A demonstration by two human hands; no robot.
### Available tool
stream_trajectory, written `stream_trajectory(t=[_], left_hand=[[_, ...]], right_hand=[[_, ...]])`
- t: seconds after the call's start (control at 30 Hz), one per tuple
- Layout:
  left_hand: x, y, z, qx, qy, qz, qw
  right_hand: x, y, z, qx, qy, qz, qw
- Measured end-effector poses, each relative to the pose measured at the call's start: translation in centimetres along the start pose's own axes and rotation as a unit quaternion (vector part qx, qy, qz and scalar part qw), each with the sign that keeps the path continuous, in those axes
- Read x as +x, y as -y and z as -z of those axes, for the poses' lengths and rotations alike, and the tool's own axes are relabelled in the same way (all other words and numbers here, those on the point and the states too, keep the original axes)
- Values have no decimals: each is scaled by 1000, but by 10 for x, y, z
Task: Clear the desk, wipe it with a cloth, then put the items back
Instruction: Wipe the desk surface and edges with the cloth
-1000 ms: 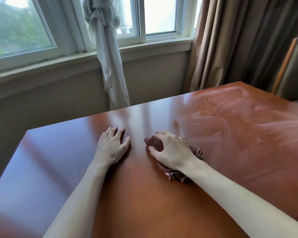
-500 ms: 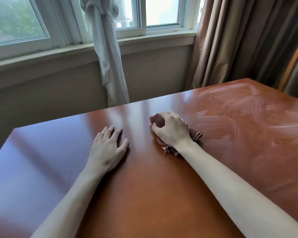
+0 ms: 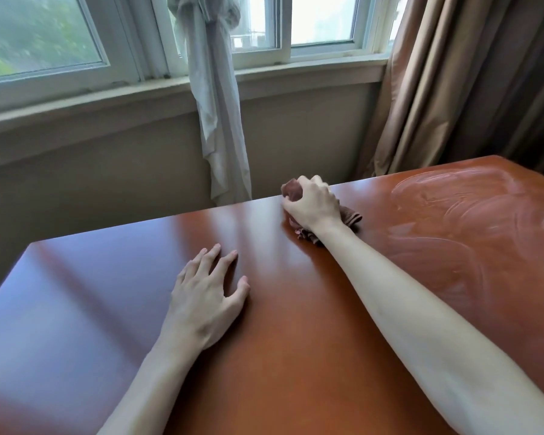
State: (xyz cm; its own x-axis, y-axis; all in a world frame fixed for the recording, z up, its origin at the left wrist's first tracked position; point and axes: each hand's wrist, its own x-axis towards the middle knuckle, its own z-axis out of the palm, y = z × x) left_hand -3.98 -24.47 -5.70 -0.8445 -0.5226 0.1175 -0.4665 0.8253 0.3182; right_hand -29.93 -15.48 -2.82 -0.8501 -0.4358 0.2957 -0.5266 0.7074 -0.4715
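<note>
The right hand [image 3: 311,204] gripped a bunched reddish-brown cloth [image 3: 349,216], fingers curled tight round it, and pressed it down on the table [image 3: 296,340] right at the far edge. Part of the cloth stuck out above the knuckles and more of it trailed from under the wrist. The right forearm stretched across the glossy wood from the lower right corner.

The left hand [image 3: 206,298] lay flat on the table, palm down, fingers straight and slightly spread, holding nothing. It sat nearer the person and well apart from the cloth.

Pale swirled smear marks [image 3: 471,215] covered the table to the right of the cloth.

Behind the table stood a window [image 3: 321,23] with a knotted white curtain [image 3: 214,98] hanging in front of the sill, and brown drapes [image 3: 471,76] on the right.
</note>
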Motion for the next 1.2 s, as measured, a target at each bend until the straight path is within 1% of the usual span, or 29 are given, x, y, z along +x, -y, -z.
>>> stream_trajectory(t=[0.17,0.37,0.4,0.47,0.53,0.6,0.8,1.0,1.1,1.2], left_hand=[[-3,-4,4,10,18,0,1000],[-8,-8,9,15,37,-7,999],[-8,-9,9,17,36,-6,999],[-7,-8,8,18,32,-5,999],[-7,-8,8,15,31,-10,999],[-7,-8,6,15,26,-9,1000],[-2,-2,2,4,14,-15,1000],[3,2,-2,-2,-11,-7,1000],[3,2,-1,-7,-8,1,1000],[-1,0,2,-10,1,2,1000]], right_hand=[[-115,0,36,4,23,30,999],[-275,-6,93,40,25,101,994],[-293,-7,100,47,27,109,993],[-303,-9,105,50,33,114,992],[-287,-8,101,45,33,107,993],[-253,-7,87,39,25,96,994],[-100,-3,26,12,-3,18,1000],[31,2,-20,10,-16,-7,1000],[53,4,-25,10,-17,-23,1000],[27,1,-13,18,-10,0,1000]])
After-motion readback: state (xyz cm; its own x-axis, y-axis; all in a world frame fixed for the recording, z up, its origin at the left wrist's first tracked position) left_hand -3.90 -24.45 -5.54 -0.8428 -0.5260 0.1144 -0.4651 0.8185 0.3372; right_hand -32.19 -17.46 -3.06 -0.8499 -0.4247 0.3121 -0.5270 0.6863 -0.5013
